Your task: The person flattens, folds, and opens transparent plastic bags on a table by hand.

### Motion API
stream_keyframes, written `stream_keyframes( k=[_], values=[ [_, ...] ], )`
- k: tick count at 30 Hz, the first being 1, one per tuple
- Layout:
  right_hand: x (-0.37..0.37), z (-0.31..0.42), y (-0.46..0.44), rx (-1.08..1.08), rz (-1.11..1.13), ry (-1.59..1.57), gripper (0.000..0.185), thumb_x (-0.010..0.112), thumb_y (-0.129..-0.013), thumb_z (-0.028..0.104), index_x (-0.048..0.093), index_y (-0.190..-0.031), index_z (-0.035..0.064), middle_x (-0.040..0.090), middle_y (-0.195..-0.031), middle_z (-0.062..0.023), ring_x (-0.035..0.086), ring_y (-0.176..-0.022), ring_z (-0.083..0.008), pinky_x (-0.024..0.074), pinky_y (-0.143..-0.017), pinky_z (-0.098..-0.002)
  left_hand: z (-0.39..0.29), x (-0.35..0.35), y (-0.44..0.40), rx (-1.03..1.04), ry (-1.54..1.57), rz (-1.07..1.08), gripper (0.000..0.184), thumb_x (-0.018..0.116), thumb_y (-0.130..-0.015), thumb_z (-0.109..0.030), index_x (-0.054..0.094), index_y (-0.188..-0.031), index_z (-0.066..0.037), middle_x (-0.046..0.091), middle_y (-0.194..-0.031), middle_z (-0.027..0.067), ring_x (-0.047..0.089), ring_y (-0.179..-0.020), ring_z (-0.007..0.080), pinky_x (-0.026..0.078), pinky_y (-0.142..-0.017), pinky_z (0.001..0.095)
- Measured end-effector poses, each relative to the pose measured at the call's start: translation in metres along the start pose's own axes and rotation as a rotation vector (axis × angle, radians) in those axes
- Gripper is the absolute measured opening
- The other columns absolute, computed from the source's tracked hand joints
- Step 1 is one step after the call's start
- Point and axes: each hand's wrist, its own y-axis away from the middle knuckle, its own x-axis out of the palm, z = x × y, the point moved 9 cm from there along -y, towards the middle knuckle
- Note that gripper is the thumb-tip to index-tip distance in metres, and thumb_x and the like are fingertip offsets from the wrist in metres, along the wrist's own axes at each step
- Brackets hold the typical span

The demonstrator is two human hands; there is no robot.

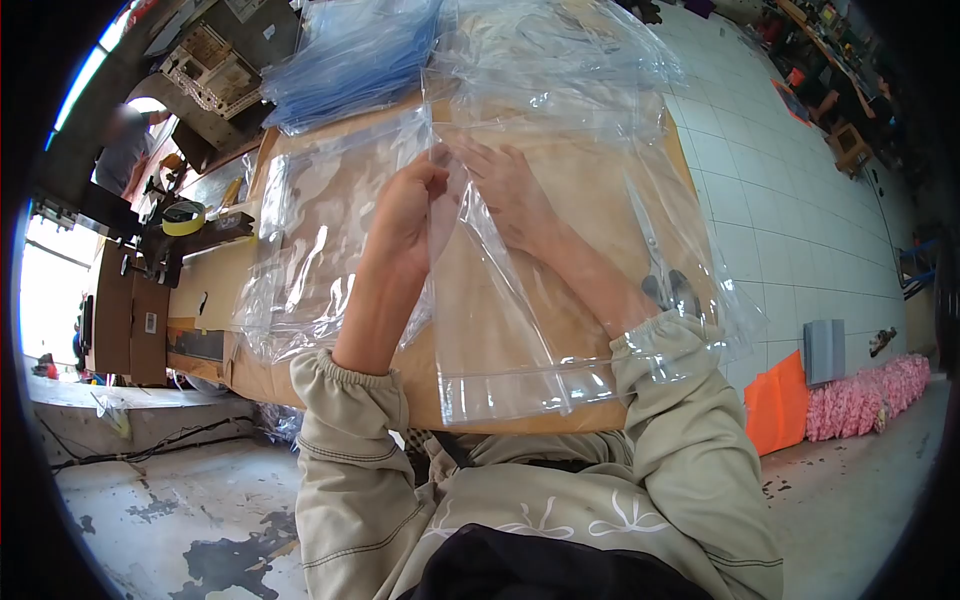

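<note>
A large clear plastic bag with a seamed lower edge spreads over the brown table and across my right forearm. My left hand is closed on the bag's upper left edge, fingers pinched together. Beside it, my right hand lies behind the clear film with its fingers stretched out toward the same edge. Whether it is inside the bag or only under one layer, I cannot tell. Scissors with dark handles lie to the right, seen through the film. More clear plastic bags lie flat left of my left hand.
At the table's far side sit a bluish stack of plastic and a clear pile. A roll of yellow tape is on the machine at left. Cardboard boxes stand below. Another person is at far left. Pink bundles lie right.
</note>
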Motion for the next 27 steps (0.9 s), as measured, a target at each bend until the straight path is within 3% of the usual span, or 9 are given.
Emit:
stream_keyframes(
  k=[4,7,9,10,13,19,22,25,27],
  values=[
    [0.001,0.005,0.004,-0.014,0.153,0.071,0.060,0.059,-0.082,0.027,0.044,-0.137,0.0090,0.022,-0.153,-0.0012,0.016,-0.143,-0.0221,0.0216,-0.109,-0.0594,-0.011,0.016,0.016,0.034,-0.119,0.128,0.044,0.042,-0.085,-0.003,0.041,-0.128,0.008,0.054,-0.115,0.0118,0.052,-0.107,0.0195,0.042,-0.097,0.0316],
    [-0.007,0.003,0.005,0.064,0.102,0.048,0.059,0.053,-0.086,0.033,0.040,-0.140,0.0136,0.021,-0.154,-0.0006,0.016,-0.143,-0.0218,0.0210,-0.104,-0.0668,-0.019,0.016,0.036,0.147,-0.215,-0.051,0.046,0.044,-0.086,-0.012,0.042,-0.129,0.005,0.055,-0.115,0.0109,0.055,-0.102,0.0200,0.044,-0.093,0.0322],
    [0.003,0.005,0.000,0.044,0.310,0.107,0.059,0.050,-0.087,0.035,0.037,-0.142,0.0157,0.019,-0.155,-0.0007,0.015,-0.143,-0.0215,0.0185,-0.103,-0.0704,-0.017,0.009,0.044,0.216,-0.246,-0.074,0.047,0.044,-0.086,-0.018,0.044,-0.128,0.003,0.055,-0.116,0.0101,0.056,-0.100,0.0200,0.045,-0.090,0.0313],
    [0.008,0.004,-0.002,0.034,0.412,0.140,0.060,0.049,-0.088,0.036,0.036,-0.143,0.0167,0.018,-0.155,-0.0008,0.015,-0.143,-0.0214,0.0172,-0.102,-0.0722,-0.012,0.007,0.042,0.204,-0.191,-0.045,0.046,0.044,-0.087,-0.020,0.045,-0.128,0.002,0.055,-0.116,0.0098,0.056,-0.099,0.0199,0.045,-0.089,0.0308],
    [0.001,0.009,0.007,-0.073,0.244,-0.090,0.058,0.047,-0.089,0.036,0.037,-0.142,0.0148,0.019,-0.155,-0.0039,0.016,-0.143,-0.0213,0.0158,-0.100,-0.0744,0.007,0.008,0.038,0.059,0.117,0.111,0.044,0.043,-0.087,-0.023,0.048,-0.125,0.000,0.057,-0.113,0.0091,0.057,-0.096,0.0194,0.045,-0.084,0.0291],
    [-0.003,0.021,0.008,0.018,0.333,0.470,0.056,0.046,-0.089,0.036,0.040,-0.139,0.0105,0.026,-0.151,-0.0079,0.025,-0.140,-0.0230,0.0211,-0.095,-0.0757,0.001,-0.012,0.049,0.112,-0.452,-0.154,0.037,0.041,-0.090,-0.024,0.051,-0.118,-0.002,0.059,-0.106,0.0082,0.058,-0.091,0.0194,0.046,-0.084,0.0292],
    [-0.004,0.028,0.010,0.053,0.466,0.208,0.051,0.046,-0.089,0.034,0.046,-0.133,0.0080,0.028,-0.150,-0.0101,0.029,-0.138,-0.0285,0.0204,-0.096,-0.0756,0.014,-0.009,0.047,0.031,-0.259,-0.031,0.039,0.038,-0.092,-0.019,0.047,-0.126,-0.001,0.057,-0.114,0.0084,0.057,-0.099,0.0192,0.045,-0.089,0.0315],
    [-0.007,0.019,0.027,0.055,0.203,-0.427,0.047,0.047,-0.088,0.032,0.048,-0.127,0.0047,0.029,-0.148,-0.0148,0.027,-0.137,-0.0345,0.0208,-0.098,-0.0733,0.022,0.003,0.054,0.035,-0.031,0.052,0.042,0.035,-0.093,-0.012,0.042,-0.133,-0.002,0.055,-0.120,0.0088,0.055,-0.107,0.0195,0.044,-0.093,0.0342],
    [-0.013,0.031,0.055,-0.076,0.249,-0.166,0.049,0.047,-0.089,0.032,0.046,-0.129,0.0034,0.029,-0.147,-0.0174,0.025,-0.138,-0.0368,0.0207,-0.099,-0.0720,0.027,0.003,0.054,0.042,-0.016,0.059,0.044,0.033,-0.093,-0.011,0.038,-0.136,-0.003,0.054,-0.121,0.0097,0.055,-0.109,0.0202,0.044,-0.094,0.0349]
  ],
)
